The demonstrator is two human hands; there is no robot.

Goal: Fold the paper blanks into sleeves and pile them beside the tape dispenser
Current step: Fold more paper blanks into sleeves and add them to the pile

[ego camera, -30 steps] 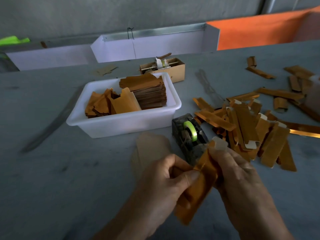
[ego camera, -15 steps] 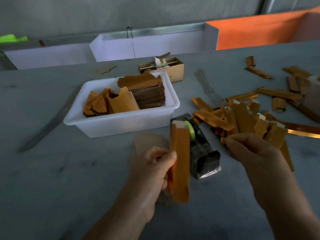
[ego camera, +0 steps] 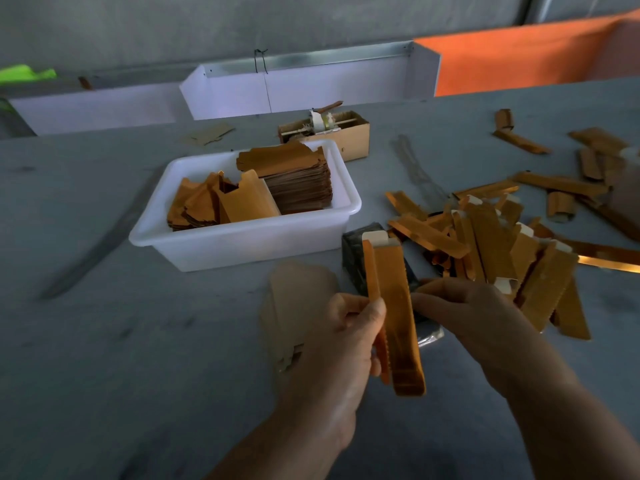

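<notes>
At six o'clock from the black tape dispenser [ego camera: 353, 251], the left hand [ego camera: 341, 344] pinches a long, folded orange-gold paper sleeve [ego camera: 394, 313] upright at mid-length. The right hand [ego camera: 464, 317], fingers curled, touches its edge; whether it grips, I cannot tell. Light, thin, crease-prone and glossy, it likely wants gentle edge pinching.

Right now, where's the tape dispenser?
In the head view the tape dispenser sits on the table just right of the white tub, left of the sleeve pile, mostly hidden behind the sleeve the left hand holds.

Dim, cool light over a grey table [ego camera: 104, 341]. Behind it, a grey wall [ego camera: 242, 19], white partition panels [ego camera: 311, 88] and an orange panel [ego camera: 519, 60] at right.
</notes>
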